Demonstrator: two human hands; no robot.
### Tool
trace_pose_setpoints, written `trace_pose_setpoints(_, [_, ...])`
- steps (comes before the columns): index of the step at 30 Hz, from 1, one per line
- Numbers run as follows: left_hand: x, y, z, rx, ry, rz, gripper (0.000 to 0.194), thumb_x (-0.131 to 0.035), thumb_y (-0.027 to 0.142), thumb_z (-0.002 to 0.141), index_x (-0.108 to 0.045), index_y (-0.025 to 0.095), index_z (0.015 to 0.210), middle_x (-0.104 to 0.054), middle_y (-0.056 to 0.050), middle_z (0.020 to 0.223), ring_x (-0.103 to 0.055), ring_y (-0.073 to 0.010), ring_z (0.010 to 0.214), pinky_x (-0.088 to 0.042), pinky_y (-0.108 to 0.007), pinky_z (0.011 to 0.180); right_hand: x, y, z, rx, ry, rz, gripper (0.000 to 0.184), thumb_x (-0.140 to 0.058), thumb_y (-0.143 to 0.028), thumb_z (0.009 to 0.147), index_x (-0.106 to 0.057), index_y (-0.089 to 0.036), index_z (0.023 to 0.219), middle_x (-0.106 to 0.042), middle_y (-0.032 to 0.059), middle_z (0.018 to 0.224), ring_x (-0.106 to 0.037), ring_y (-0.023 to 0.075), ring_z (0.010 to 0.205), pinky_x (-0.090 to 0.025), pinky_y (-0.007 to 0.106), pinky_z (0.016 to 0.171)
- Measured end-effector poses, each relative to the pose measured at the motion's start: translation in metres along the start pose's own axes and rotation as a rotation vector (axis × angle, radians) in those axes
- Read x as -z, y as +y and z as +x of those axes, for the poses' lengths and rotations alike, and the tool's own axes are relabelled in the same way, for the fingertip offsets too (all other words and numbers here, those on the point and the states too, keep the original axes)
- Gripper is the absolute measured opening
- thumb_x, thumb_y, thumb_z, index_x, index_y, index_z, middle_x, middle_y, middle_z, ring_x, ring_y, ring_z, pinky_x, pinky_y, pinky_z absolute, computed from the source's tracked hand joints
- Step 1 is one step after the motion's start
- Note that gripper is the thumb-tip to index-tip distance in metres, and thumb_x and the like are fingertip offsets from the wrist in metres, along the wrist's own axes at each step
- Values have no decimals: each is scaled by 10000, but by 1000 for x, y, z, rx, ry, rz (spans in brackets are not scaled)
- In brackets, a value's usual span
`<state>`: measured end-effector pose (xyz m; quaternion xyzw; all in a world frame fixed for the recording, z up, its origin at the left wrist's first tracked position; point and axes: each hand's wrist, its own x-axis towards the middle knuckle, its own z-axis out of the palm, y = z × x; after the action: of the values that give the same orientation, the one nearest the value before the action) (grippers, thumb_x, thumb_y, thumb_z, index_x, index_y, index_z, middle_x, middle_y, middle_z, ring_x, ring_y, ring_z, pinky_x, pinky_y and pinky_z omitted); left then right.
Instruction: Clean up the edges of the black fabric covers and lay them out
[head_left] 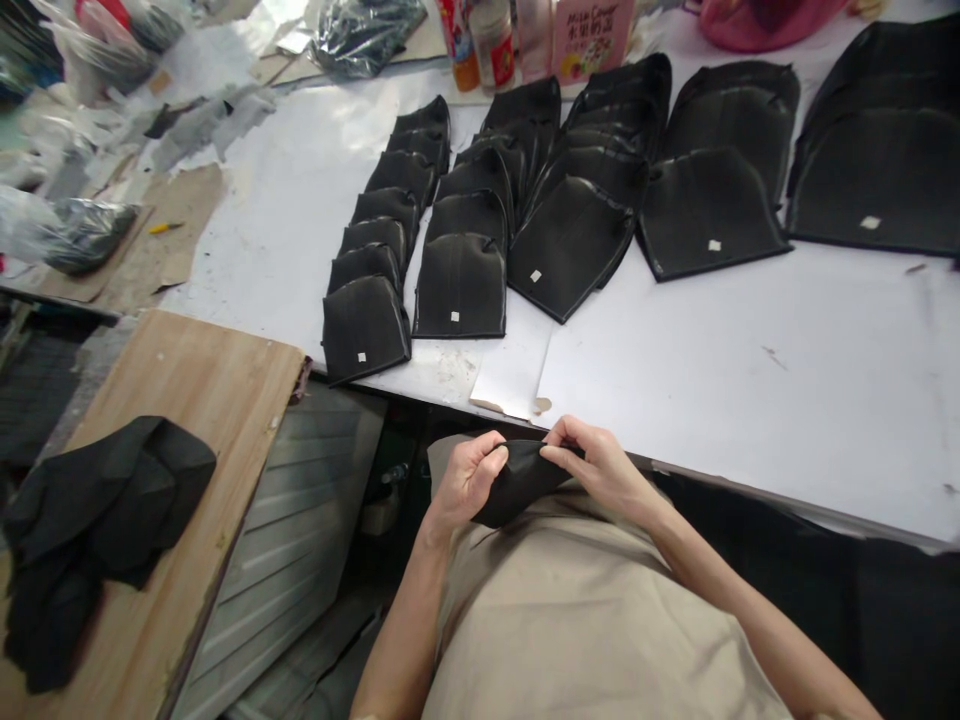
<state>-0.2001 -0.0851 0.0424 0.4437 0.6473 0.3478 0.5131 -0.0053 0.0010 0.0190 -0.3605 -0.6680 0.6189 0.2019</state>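
Observation:
Between my two hands, close to my body and just below the table's edge, is a piece of black fabric. My left hand pinches its upper left edge between thumb and fingers. At the upper right edge, my right hand pinches the same piece, fingers bent over it. The fabric hangs down from both grips, its lower part against my beige clothing. Across the table from my hands lie overlapping rows of black fabric pieces, the nearest ones bearing small white stickers.
The white table spans the front. On a wooden board at left lies crumpled black cloth. A yellow cutter rests on cardboard. Bottles, a pink carton and a pink basin stand at the back.

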Motion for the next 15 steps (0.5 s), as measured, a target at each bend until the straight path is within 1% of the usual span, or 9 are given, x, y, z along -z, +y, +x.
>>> trace_pose_setpoints(6, [1, 6, 1, 25, -8, 10, 304, -431, 370, 952, -532, 164, 752, -395, 38, 637, -360, -105, 586, -301, -230, 551, -5, 1, 1, 5, 30, -68, 199, -586, -285, 925, -544, -200, 751, -565, -20, 701, -499, 134, 661, -383, 257, 616])
trace_pose_setpoints(9, [2, 10, 2, 39, -3, 40, 264, -506, 372, 921, -553, 163, 767, -438, 34, 655, -390, -109, 610, -321, -220, 562, -10, 1, 3, -9, 50, -66, 200, -613, -293, 905, -532, -208, 744, -569, -23, 684, -500, 134, 640, -392, 255, 599])
trace_pose_setpoints(11, [4, 10, 2, 39, 2, 51, 266, -567, 376, 896, -555, 158, 744, -457, 30, 661, -410, -110, 632, -335, -216, 580, -11, 0, 5, -18, 71, 1, 205, -646, -311, 881, -507, -218, 763, -586, -25, 691, -523, 134, 629, -415, 251, 590])
trace_pose_setpoints(13, [9, 8, 1, 46, 36, -1, 270, -584, 375, 893, -559, 155, 738, -456, 28, 663, -404, -107, 632, -330, -215, 579, -5, 0, 7, -19, 93, 49, 198, -682, -328, 853, -513, -226, 831, -620, -23, 710, -562, 143, 641, -445, 257, 609])
trace_pose_setpoints(15, [15, 3, -1, 54, 116, -128, 269, -569, 368, 906, -547, 159, 739, -432, 32, 659, -367, -100, 612, -306, -213, 558, 9, 1, 7, -12, 87, 14, 184, -698, -335, 843, -564, -226, 908, -665, -11, 747, -600, 159, 688, -461, 271, 657])
